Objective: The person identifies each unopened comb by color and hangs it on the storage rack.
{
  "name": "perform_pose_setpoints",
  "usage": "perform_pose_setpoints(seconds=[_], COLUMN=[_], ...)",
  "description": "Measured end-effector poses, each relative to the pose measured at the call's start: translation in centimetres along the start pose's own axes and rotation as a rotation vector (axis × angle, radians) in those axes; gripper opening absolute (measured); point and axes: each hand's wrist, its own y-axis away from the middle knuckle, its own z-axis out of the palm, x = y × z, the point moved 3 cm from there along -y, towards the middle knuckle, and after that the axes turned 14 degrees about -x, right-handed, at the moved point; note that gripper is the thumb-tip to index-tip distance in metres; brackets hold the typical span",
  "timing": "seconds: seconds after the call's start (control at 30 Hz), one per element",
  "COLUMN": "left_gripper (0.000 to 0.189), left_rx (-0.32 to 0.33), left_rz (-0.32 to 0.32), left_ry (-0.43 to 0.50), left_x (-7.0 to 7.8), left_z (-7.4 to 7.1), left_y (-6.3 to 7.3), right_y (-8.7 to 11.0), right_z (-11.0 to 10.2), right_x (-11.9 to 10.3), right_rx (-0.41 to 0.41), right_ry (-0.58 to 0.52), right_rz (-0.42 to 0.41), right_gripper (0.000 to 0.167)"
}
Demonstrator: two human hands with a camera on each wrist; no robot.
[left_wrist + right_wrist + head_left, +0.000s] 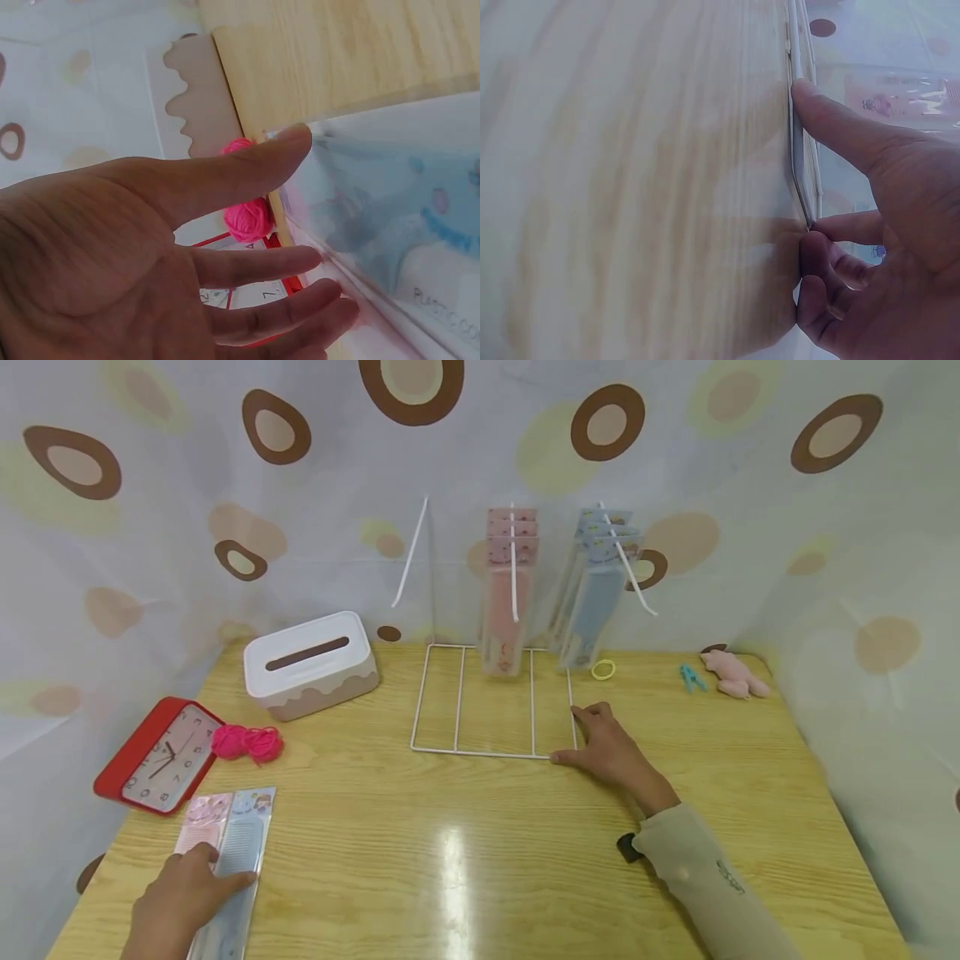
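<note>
Two packaged combs, a pink comb (201, 833) and a blue comb (243, 839), lie side by side at the table's front left. My left hand (180, 897) is over them; its thumb is at the blue pack's edge and its straight fingers reach the pink pack in the left wrist view. A white wire display rack (495, 755) stands at the back middle. My right hand (611, 752) holds its front right corner, thumb on the front wire, index finger at the side wire. Pink comb packs (504, 610) hang on the middle hook, blue comb packs (592, 610) on the right hook.
The rack's left hook (409, 556) is bare. At left are a tissue box (315, 681), a red clock (167, 756) and pink yarn balls (247, 743). At right lie a yellow ring (603, 670), a blue clip (692, 678) and a pink plush toy (733, 675).
</note>
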Motion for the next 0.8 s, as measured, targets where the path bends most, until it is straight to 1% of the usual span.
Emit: perform_pose_setpoints(seconds=[0.13, 0.3, 0.5, 0.67, 0.73, 0.8], left_gripper=[0.089, 0.087, 0.09, 0.088, 0.088, 0.093], left_rx=[0.011, 0.013, 0.059, 0.096, 0.101, 0.075], left_rz=[-0.022, -0.008, 0.063, 0.152, 0.178, 0.174], left_ry=[0.03, 0.04, 0.031, 0.037, 0.045, 0.056], left_x=[-0.3, 0.3, 1.5, 2.7, 2.9, 3.1], left_z=[0.4, 0.8, 1.1, 1.8, 2.1, 2.4], left_y=[0.1, 0.0, 0.3, 0.7, 0.8, 0.6], right_y=[0.1, 0.2, 0.1, 0.1, 0.1, 0.1], right_z=[0.0, 0.0, 0.0, 0.0, 0.0, 0.0], right_x=[-0.1, -0.2, -0.2, -0.2, -0.2, -0.2], right_rx=[0.0, 0.015, 0.025, 0.026, 0.024, 0.022], right_ry=[-0.012, -0.013, -0.008, -0.001, -0.001, -0.002], right_rz=[0.006, -0.003, -0.012, -0.018, -0.019, -0.018], right_gripper=[0.1, 0.098, 0.097, 0.097, 0.097, 0.097])
